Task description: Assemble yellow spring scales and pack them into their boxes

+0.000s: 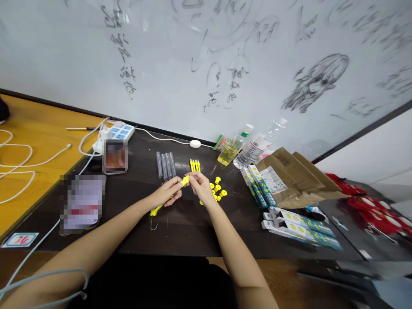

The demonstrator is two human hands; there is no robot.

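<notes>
My left hand is wrapped round a slim yellow rod, whose lower end carries a thin wire hook. At the rod's upper end, my right hand pinches the yellow tip with thumb and fingers. Whether that tip is a separate cap I cannot tell. Just right of my right hand lie several small yellow flanged caps, partly hidden by it. Beyond the hands, several yellow sticks with metal tips rest side by side. Several clear grey tubes lie in a row to their left.
On the dark table, printed boxes and more boxes lie right, by a torn cardboard package. Bottles stand against the whiteboard. A power strip, cables and a blurred flat item are left.
</notes>
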